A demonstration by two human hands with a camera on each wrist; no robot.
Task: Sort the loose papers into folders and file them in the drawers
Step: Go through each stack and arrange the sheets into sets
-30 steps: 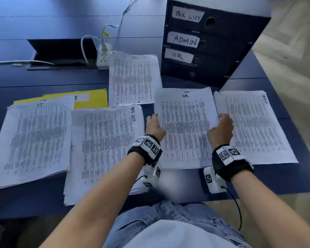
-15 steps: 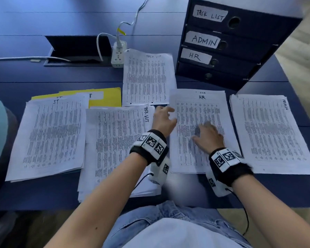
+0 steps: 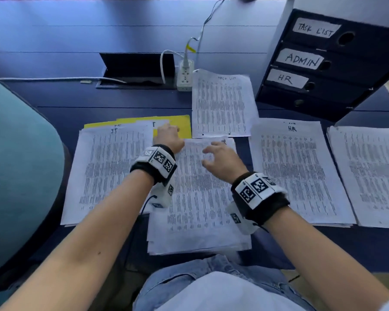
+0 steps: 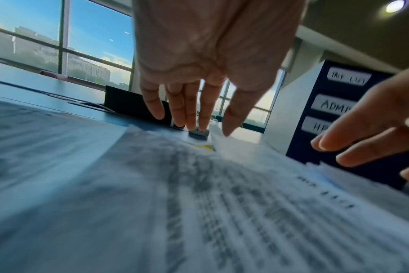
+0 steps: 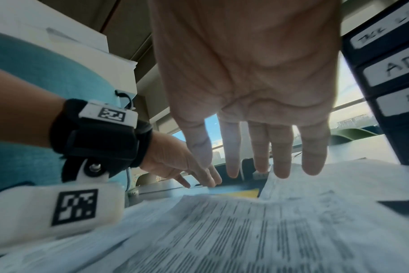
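Where papers cover blue desk, windows behind

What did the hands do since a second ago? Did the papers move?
Both hands let go of the HR pile and moved left. The left hand now reaches toward the yellow folder; the right hand hovers open over the middle pile. Neither holds anything. The paper piles and the drawer box stayed where they were.

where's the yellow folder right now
In the head view the yellow folder lies left of centre on the table, partly under the leftmost paper stack, with the left hand over its near edge.
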